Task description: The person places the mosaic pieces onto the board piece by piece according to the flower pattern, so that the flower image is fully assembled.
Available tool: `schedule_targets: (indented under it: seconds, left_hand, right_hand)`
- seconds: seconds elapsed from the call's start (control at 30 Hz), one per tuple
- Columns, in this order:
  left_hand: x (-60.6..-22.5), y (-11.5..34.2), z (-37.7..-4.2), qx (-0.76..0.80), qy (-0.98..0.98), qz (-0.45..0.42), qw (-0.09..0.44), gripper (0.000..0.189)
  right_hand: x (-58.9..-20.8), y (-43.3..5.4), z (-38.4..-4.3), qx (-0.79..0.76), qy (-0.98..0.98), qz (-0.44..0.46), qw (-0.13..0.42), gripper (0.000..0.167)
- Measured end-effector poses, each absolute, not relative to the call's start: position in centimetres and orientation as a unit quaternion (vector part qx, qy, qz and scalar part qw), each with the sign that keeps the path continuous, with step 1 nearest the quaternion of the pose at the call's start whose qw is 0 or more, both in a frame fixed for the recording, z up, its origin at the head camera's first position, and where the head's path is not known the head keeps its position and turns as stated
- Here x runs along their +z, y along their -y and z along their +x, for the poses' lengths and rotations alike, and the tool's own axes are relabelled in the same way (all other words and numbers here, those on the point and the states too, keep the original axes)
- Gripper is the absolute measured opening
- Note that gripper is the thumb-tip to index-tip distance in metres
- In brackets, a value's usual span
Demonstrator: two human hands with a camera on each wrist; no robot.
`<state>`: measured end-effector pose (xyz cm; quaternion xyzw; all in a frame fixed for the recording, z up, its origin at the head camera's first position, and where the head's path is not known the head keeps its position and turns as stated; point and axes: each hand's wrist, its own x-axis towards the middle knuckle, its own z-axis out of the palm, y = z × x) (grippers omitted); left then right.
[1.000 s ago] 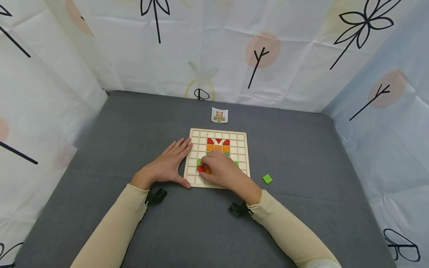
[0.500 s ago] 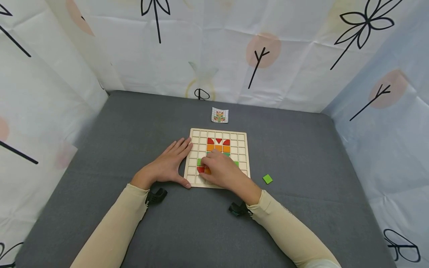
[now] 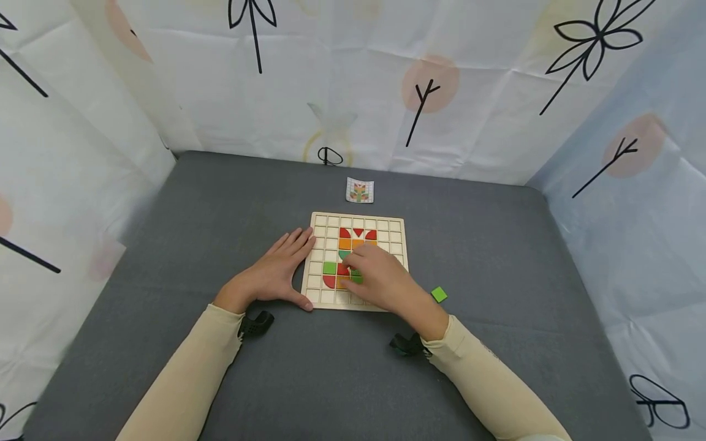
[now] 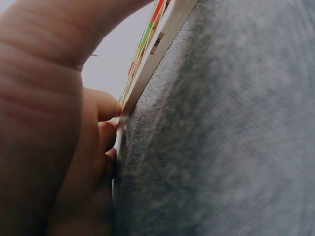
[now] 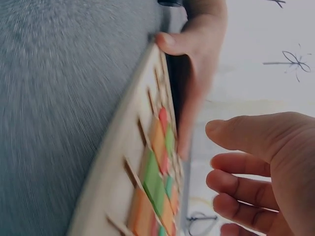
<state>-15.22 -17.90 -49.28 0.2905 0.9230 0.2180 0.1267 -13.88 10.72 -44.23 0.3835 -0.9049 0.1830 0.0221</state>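
Observation:
A square wooden grid board (image 3: 396, 237) lies on the grey table, with coloured tiles set in its cells. My left hand (image 3: 276, 268) rests flat along the board's left edge, fingers straight and thumb (image 4: 59, 29) spread to the near corner. Over the board's middle hovers my right hand (image 3: 387, 280), hiding several tiles; the right wrist view shows its fingers (image 5: 236, 184) loosely bent, apart from the board, holding nothing. Near its fingertips are a green square tile (image 3: 329, 268), a red rounded tile (image 3: 328, 282) and an orange tile (image 3: 341, 282).
One loose green square tile (image 3: 439, 294) lies on the table right of the board. Behind the board is a small card (image 3: 360, 190) with a coloured grid pattern. White printed cloth (image 3: 364, 110) hangs round the table's back and sides.
My right hand has shifted right from the board's lower-left tiles and lifted, uncovering a red tile and more of the orange one. My left hand stays on the board's edge.

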Motion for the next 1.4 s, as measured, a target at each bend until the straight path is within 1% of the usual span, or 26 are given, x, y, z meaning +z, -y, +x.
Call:
schedule_targets:
  seconds: [0.17, 0.33, 0.43, 0.63, 0.9, 1.1, 1.27, 1.4]
  left_hand:
    - [-49.0, 18.0, -15.0, 0.213, -0.924, 0.288, 0.132, 0.153]
    - [-49.1, 17.9, -15.0, 0.212, -0.926, 0.286, 0.127, 0.152]
    - [-49.3, 17.8, -14.9, 0.215, -0.925, 0.287, 0.125, 0.152]
    - [-49.7, 17.7, -14.8, 0.211, -0.924, 0.288, 0.134, 0.153]
    - [-49.5, 17.8, -15.3, 0.217, -0.922, 0.292, 0.132, 0.154]
    - [-49.2, 17.6, -15.3, 0.216, -0.922, 0.291, 0.138, 0.153]
    - [-49.1, 17.7, -15.2, 0.213, -0.923, 0.289, 0.139, 0.153]
    - [-49.4, 17.8, -15.1, 0.213, -0.923, 0.287, 0.140, 0.153]
  right_hand:
    - [-43.1, -13.5, -13.5, 0.219, 0.905, 0.363, 0.036, 0.022]
    - [-42.2, -16.7, -13.0, 0.226, 0.919, 0.317, 0.064, 0.026]
    - [-41.9, -18.3, -12.6, 0.221, 0.929, 0.288, 0.070, 0.028]
    - [-42.3, -21.1, -11.2, 0.217, 0.942, 0.245, 0.073, 0.031]
    - [-43.1, -25.4, -9.2, 0.230, 0.949, 0.190, 0.104, 0.034]
    - [-44.2, -27.3, -7.9, 0.225, 0.958, 0.154, 0.095, 0.034]
    - [-45.0, -27.3, -7.4, 0.228, 0.961, 0.138, 0.068, 0.036]
    - [-45.8, -27.1, -7.2, 0.231, 0.962, 0.136, 0.059, 0.038]
